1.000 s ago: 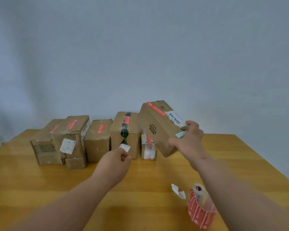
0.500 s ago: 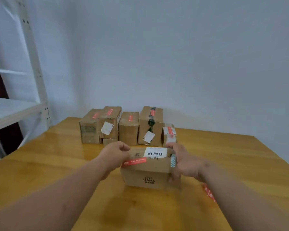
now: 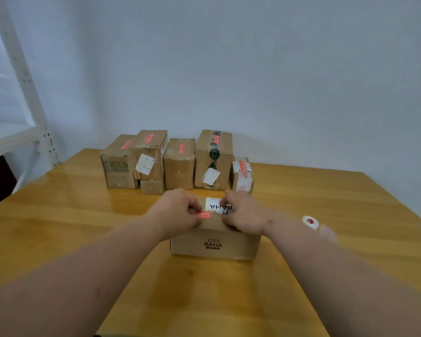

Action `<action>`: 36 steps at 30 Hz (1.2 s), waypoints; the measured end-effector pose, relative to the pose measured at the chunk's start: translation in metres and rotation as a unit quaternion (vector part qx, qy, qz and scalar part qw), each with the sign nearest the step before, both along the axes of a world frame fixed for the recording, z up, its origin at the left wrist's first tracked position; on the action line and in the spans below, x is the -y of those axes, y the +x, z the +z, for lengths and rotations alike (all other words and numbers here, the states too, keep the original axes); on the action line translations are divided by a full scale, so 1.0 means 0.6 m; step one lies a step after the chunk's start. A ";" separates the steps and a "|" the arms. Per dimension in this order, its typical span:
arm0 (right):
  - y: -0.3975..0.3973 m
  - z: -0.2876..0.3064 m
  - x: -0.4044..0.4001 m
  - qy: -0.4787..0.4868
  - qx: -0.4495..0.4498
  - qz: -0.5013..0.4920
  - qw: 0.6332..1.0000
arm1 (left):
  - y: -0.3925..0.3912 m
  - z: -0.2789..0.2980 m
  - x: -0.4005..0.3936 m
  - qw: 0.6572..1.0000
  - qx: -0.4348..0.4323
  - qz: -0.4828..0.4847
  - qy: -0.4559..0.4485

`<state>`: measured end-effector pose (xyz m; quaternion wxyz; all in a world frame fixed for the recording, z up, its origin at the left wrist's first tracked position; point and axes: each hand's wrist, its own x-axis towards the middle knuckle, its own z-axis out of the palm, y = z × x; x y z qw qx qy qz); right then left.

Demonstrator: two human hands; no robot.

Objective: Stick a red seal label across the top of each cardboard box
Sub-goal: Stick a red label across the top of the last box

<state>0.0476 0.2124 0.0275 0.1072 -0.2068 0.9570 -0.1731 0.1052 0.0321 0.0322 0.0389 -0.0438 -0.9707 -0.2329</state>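
A cardboard box printed "BAHA" sits on the wooden table, near the middle, with bare tabletop all round it: a wide strip to the left running to the table's left edge, a narrower strip to the right, and a gap behind it before the row of boxes along the back by the wall. Each box in that row shows a red label on top. A white shelf frame stands off the table's left edge. The left hand and right hand rest on the box's top, fingers curled and pressing down on the red label at the front top edge. A roll of labels lies right of the right forearm. Compared with half a second earlier, both hands have closed in toward the label and cover more of the top, and the label roll shows farther up the table.
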 end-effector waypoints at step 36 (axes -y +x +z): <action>-0.005 0.015 0.008 -0.057 0.101 -0.031 0.993 | -0.041 0.011 -0.017 0.994 0.045 -0.071 -0.072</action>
